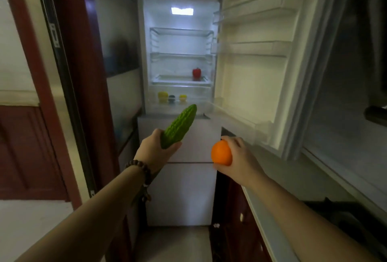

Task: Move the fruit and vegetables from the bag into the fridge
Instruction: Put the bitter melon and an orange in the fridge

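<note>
Currently two items are being carried toward the open fridge (180, 56), one per hand, likely to save a trip. A bitter gourd (180, 126) is being gripped at its lower end by the left hand (155, 150), fingers wrapped round it, tip angled up toward the fridge. An orange (221, 152) is being cupped by the right hand (238, 157), fingers curled over its far side. Both are being held below the shelves, not yet inside. A red pepper (196, 72) is already sitting on the lower shelf; three small items (172, 96) are sitting below it. No bag is being shown.
</note>
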The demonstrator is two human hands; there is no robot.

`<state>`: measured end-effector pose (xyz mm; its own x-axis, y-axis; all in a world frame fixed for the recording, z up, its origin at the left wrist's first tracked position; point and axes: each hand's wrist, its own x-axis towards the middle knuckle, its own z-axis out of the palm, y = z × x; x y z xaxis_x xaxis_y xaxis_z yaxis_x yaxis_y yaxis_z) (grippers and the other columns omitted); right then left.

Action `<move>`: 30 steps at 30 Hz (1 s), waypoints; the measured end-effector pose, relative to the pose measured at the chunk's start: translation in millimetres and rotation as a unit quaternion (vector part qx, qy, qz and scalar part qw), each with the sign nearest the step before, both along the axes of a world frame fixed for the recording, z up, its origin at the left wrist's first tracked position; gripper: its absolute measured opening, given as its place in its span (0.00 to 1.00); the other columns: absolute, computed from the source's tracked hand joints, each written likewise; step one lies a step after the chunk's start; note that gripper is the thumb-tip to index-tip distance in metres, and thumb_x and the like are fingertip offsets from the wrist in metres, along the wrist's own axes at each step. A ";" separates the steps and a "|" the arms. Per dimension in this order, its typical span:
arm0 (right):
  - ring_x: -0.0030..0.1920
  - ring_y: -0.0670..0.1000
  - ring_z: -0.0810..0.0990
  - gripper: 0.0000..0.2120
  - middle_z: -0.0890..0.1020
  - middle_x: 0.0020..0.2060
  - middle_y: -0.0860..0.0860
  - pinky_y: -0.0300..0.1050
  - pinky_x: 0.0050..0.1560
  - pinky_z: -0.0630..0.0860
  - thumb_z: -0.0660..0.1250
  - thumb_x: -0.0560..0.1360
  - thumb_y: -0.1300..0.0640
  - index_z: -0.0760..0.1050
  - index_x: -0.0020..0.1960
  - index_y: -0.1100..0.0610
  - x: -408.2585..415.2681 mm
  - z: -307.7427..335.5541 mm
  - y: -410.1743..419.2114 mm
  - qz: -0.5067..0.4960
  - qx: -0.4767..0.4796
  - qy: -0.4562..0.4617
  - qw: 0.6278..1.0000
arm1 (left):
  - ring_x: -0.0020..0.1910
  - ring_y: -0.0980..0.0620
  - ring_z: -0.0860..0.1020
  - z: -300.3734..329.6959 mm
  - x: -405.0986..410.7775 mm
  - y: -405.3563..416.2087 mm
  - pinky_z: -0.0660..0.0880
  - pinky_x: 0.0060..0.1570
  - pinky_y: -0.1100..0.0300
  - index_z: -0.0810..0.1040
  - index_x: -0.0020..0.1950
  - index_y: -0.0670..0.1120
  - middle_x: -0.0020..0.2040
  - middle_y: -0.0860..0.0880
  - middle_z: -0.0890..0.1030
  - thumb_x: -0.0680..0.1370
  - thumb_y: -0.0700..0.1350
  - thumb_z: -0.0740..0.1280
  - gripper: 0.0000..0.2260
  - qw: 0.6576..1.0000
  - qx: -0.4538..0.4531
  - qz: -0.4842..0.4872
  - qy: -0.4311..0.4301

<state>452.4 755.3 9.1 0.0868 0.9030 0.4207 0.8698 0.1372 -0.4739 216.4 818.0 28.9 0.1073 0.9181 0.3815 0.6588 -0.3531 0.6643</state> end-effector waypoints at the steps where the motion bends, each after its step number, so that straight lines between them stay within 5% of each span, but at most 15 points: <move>1: 0.61 0.57 0.72 0.40 0.66 0.66 0.52 0.51 0.59 0.72 0.76 0.64 0.47 0.63 0.71 0.50 7.2 3.6 21.3 0.002 0.001 -0.002 1.000 | 0.38 0.55 0.76 3.9 4.5 18.4 0.69 0.36 0.61 0.71 0.52 0.48 0.43 0.51 0.77 0.71 0.59 0.70 0.19 1.000 -0.005 0.005 -0.003; 19: 0.62 0.57 0.71 0.41 0.66 0.67 0.53 0.49 0.58 0.71 0.77 0.64 0.48 0.63 0.71 0.52 28.0 48.3 313.6 0.062 0.036 -0.032 0.997 | 0.38 0.56 0.77 36.9 13.2 272.4 0.68 0.30 0.67 0.71 0.54 0.47 0.43 0.50 0.77 0.74 0.52 0.68 0.14 0.999 -0.046 0.007 0.001; 30: 0.63 0.55 0.69 0.41 0.62 0.69 0.49 0.50 0.58 0.72 0.74 0.66 0.41 0.58 0.72 0.48 -1.8 107.8 497.9 0.038 0.050 -0.058 0.996 | 0.45 0.54 0.77 84.7 -10.0 466.7 0.77 0.44 0.59 0.69 0.62 0.49 0.50 0.50 0.76 0.74 0.46 0.69 0.18 0.993 -0.063 -0.097 0.007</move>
